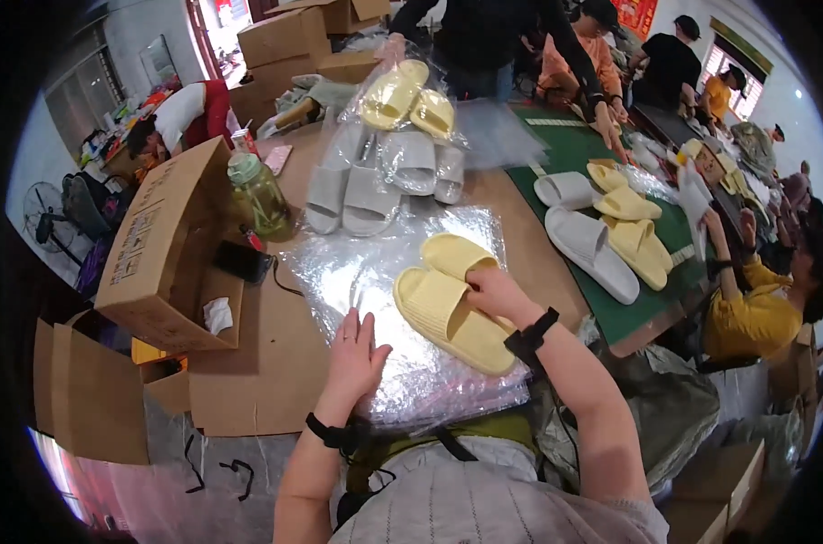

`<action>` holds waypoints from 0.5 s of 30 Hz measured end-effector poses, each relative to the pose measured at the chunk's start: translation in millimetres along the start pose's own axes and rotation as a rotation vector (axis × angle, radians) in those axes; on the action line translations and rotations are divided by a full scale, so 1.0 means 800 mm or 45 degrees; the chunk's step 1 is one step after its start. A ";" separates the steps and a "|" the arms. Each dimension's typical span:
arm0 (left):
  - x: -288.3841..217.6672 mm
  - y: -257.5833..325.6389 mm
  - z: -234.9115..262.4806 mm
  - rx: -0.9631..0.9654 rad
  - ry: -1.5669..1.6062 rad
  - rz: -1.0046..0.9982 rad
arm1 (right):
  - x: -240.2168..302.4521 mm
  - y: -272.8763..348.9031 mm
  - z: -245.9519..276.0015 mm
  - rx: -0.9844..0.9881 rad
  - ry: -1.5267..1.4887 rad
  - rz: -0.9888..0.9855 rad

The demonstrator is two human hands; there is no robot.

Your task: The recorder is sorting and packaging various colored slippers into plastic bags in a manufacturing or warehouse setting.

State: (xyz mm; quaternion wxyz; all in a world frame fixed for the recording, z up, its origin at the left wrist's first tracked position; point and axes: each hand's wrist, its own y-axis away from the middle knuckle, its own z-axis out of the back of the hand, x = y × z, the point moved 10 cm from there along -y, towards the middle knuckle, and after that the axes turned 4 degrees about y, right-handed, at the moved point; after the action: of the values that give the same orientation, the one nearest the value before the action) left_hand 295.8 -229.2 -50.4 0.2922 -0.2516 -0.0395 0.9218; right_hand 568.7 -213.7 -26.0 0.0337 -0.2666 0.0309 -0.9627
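A pair of pale yellow slippers [430,299] lies slanted over a stack of clear plastic bags [325,263] in front of me. My right hand [502,295] is closed on the slippers, its fingers at the opening between the two straps. Flat on the bags to the left rests my left hand [353,361], fingers stretched out and holding nothing. Just beyond the stack sit grey slippers [371,195] in clear bags, with bagged yellow slippers [393,95] on top; a person across the table touches that bag.
Left stand an open cardboard box [162,245], a green-tinted bottle [257,195] and a dark phone [241,261]. On the right, loose grey slippers [593,254] and yellow slippers [643,249] lie on a green belt [556,159]. Several people work around it.
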 end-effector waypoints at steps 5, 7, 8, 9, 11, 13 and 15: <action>0.002 0.000 0.003 0.008 0.031 0.011 | -0.029 0.016 0.044 -0.339 -0.281 -0.173; 0.003 0.000 0.003 -0.005 0.055 -0.009 | -0.028 0.035 0.094 -0.619 -0.457 -0.160; 0.002 0.000 0.005 0.003 0.044 -0.006 | -0.022 0.043 0.107 -0.612 -0.460 -0.170; 0.000 -0.001 0.006 0.010 0.036 -0.005 | -0.015 0.055 0.130 -0.721 -0.499 -0.144; -0.004 -0.002 0.008 0.029 0.030 0.008 | -0.011 0.067 0.146 -0.828 -0.543 -0.122; -0.013 -0.004 0.015 0.007 0.050 -0.041 | 0.009 0.078 0.142 -0.897 -0.457 -0.053; -0.041 -0.005 0.035 -0.151 -0.078 -0.170 | 0.041 0.078 0.116 -0.722 -0.352 -0.185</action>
State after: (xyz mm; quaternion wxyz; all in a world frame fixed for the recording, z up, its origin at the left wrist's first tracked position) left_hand 307.3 -242.4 -10.2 0.3361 -0.2370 -0.1197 0.9036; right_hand 591.5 -282.2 65.4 -0.1069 -0.3950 0.2737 -0.8704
